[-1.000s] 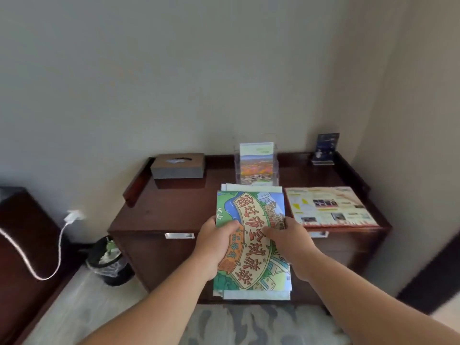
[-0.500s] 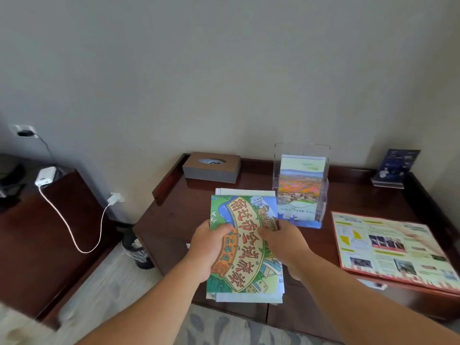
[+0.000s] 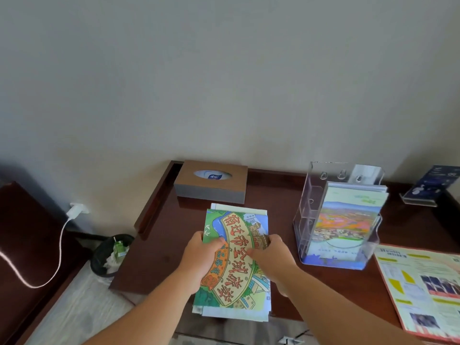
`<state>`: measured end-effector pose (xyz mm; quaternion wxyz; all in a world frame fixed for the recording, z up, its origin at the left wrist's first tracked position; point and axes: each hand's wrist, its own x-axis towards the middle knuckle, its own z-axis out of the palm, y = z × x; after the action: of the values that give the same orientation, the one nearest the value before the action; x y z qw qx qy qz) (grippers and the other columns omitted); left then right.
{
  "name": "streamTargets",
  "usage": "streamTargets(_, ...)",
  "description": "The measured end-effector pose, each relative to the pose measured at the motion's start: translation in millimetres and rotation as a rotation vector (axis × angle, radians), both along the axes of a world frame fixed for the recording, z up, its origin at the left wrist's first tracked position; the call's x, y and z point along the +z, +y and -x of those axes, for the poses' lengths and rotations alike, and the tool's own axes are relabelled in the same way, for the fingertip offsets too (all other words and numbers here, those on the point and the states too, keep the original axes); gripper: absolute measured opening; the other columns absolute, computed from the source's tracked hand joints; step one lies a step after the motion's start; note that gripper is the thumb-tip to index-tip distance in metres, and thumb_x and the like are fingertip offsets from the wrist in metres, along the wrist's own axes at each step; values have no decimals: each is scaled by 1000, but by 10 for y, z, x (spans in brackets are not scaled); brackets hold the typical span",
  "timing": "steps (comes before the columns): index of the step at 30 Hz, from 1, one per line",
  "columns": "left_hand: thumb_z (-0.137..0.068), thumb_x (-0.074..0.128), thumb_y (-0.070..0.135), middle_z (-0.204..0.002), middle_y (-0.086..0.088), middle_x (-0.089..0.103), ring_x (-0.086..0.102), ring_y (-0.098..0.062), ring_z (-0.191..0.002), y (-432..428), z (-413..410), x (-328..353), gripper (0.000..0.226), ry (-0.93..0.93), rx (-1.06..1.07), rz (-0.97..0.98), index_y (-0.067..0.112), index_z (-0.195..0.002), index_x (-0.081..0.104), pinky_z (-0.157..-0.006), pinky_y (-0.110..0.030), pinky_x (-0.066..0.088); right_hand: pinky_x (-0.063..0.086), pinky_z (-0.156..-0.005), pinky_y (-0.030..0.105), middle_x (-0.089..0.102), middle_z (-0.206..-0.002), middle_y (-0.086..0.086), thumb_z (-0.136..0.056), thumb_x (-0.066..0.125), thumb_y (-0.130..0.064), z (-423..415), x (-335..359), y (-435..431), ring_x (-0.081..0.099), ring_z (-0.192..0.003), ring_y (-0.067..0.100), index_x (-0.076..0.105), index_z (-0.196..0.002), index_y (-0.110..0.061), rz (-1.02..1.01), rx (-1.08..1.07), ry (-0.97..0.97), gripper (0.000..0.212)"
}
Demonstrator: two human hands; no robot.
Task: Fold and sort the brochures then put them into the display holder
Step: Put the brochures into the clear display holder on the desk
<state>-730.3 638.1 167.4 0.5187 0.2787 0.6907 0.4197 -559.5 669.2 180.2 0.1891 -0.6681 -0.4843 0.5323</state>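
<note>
Stack [image 3: 234, 260] unmoved in both hands, holder [image 3: 338, 220] now further right

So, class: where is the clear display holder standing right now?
In the head view, the display holder stands on the right part of the wooden table, right of the brochure stack, with the tissue box further left.
</note>
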Motion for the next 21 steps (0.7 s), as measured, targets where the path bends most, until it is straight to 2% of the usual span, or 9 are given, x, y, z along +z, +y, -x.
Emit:
streamTargets(3, -90, 65, 29, -99, -9, 69, 70, -27, -87, 201, 91, -147, 22, 62, -24, 54, 14, -103, 54, -80, -47, 56, 62, -69, 41, 67, -102, 4, -88, 71, -26, 117, -112, 147, 73, -80, 21, 40, -112, -18, 32, -21, -70, 40)
streamTargets(6, -90, 65, 28, -102, -11, 68, 69, -28, -88, 343, 139, -321, 20, 130, -44, 107, 12, -99, 58, -86, -51, 55, 61, -70, 43, 66, -101, 5, -89, 69, -24, 176, -247, 281, 72, -82, 21, 39, -111, -16, 53, -7, -137, 38)
streamTargets(9, -89, 64, 31, -107, -12, 64, 69, -26, -85, 468, 171, -473, 22, 263, -96, 154, 11, -99, 62, -78, -43, 57, 61, -73, 44, 66, -102, 6, -89, 69, -22, 218, -379, 409, 71, -85, 24, 40, -112, -14, 59, 22, -206, 38)
streamTargets(11, -91, 61, 36, -107, -13, 63, 65, -24, -85, 513, 155, -550, 26, 427, -159, 170, 10, -96, 64, -67, -34, 51, 61, -74, 44, 66, -103, 6, -88, 69, -24, 235, -470, 462, 70, -86, 24, 41, -111, -14, 66, 47, -252, 38)
streamTargets(13, -92, 58, 40, -108, -9, 57, 56, -22, -96, 525, 131, -617, 28, 602, -201, 186, 12, -96, 61, -71, -33, 46, 60, -76, 43, 62, -107, 5, -86, 71, -29, 248, -545, 501, 68, -89, 23, 47, -111, -13, 66, 76, -321, 39)
streamTargets(16, -90, 59, 45, -108, 2, 47, 48, -20, -108, 504, 80, -665, 30, 830, -221, 169, 18, -103, 55, -86, -34, 45, 57, -83, 43, 49, -115, 3, -83, 72, -38, 237, -601, 544, 61, -100, 24, 51, -116, -13, 41, 133, -441, 47)
streamTargets(18, -86, 63, 43, -110, 4, 41, 47, -20, -111, 531, 44, -634, 39, 943, -196, 98, 22, -116, 48, -91, -35, 42, 56, -86, 43, 46, -117, 4, -81, 73, -41, 203, -613, 543, 59, -105, 25, 48, -119, -14, 39, 148, -438, 53)
streamTargets(21, -85, 64, 40, -133, 3, 41, 39, -21, -126, 713, -2, -595, 63, 1102, -316, -106, 23, -140, 37, -102, -38, 36, 56, -86, 42, 46, -115, 3, -77, 77, -45, 139, -616, 503, 59, -104, 24, 45, -116, -14, 49, 170, -444, 59)
